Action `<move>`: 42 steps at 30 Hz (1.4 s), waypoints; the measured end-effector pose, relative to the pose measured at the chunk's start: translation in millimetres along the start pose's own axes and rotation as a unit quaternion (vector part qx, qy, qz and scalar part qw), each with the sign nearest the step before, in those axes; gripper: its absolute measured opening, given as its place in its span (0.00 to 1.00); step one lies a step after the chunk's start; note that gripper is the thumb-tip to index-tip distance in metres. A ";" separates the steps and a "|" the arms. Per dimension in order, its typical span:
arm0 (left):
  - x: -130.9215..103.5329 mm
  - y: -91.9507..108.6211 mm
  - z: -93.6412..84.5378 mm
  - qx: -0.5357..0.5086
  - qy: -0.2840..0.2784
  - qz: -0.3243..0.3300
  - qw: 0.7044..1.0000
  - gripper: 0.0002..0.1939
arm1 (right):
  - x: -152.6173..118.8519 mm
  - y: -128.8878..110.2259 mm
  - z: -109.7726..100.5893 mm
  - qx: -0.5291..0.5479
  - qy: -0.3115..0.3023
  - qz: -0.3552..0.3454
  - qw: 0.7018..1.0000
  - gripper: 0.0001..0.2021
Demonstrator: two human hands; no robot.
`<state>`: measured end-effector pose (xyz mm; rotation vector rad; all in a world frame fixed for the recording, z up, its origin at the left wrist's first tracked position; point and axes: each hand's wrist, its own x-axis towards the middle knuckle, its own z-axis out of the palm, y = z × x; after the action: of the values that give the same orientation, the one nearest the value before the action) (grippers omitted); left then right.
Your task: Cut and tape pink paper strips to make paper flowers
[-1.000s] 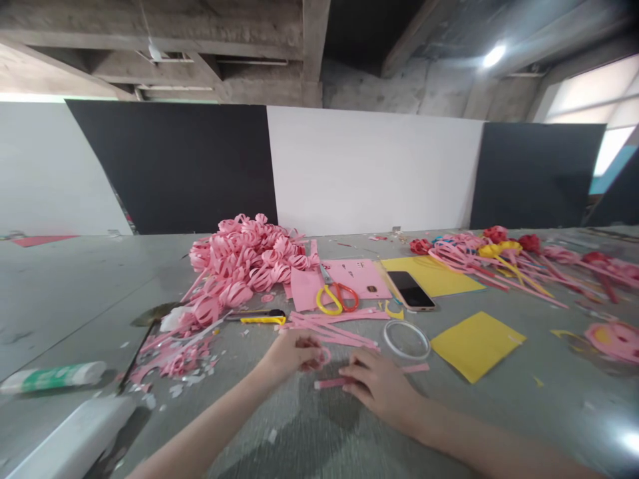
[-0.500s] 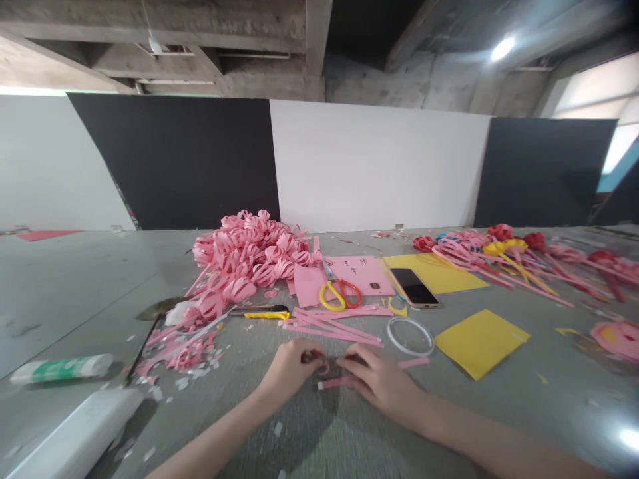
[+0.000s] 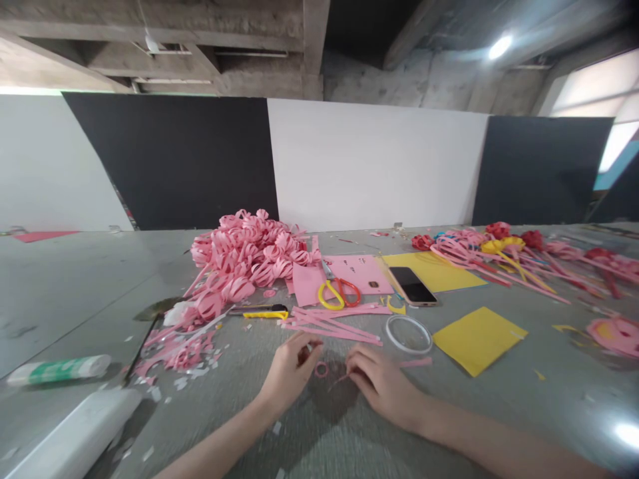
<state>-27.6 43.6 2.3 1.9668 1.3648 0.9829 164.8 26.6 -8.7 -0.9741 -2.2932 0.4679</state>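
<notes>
A small pink paper ring [image 3: 321, 369] lies on the grey tabletop between my hands. My left hand [image 3: 292, 366] is just left of it, fingers curled and thumb close to the index finger; anything pinched there is too small to make out. To the ring's right, my right hand [image 3: 382, 384] pinches a narrow pink paper strip [image 3: 417, 362]. One end of the strip pokes out blurred toward the ring, and its other end shows beyond the knuckles. Several flat pink strips [image 3: 339, 326] lie just past my fingertips, beside a white tape-like ring [image 3: 408, 334].
Scissors [image 3: 339, 293] rest on a pink sheet [image 3: 307, 279]. Around them are a yellow box cutter [image 3: 264, 311], a phone [image 3: 413, 286] and a yellow paper [image 3: 479, 340]. A heap of looped pink paper [image 3: 249, 253] rises behind. At left lie a glue stick [image 3: 60, 370] and a white box [image 3: 90, 432].
My hands have moved apart slightly, leaving the pink ring exposed on the table. The strip's near end has lifted and turned with my right hand.
</notes>
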 end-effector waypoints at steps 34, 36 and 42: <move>-16.0 19.6 18.7 0.017 -0.067 0.054 0.996 0.07 | 1.6 -9.2 6.9 -0.026 0.080 0.026 0.996 0.06; -16.9 17.9 21.3 0.015 -0.064 0.047 0.997 0.07 | 0.7 -8.9 10.2 -0.018 0.082 0.040 0.996 0.06; -17.1 13.4 22.6 -0.013 -0.055 0.023 0.998 0.08 | 0.0 -7.5 11.7 0.011 0.097 0.058 0.993 0.05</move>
<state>-5.7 22.3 -4.9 2.0106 1.2463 0.8936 153.3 20.6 -13.7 -1.0978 -2.0622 0.4247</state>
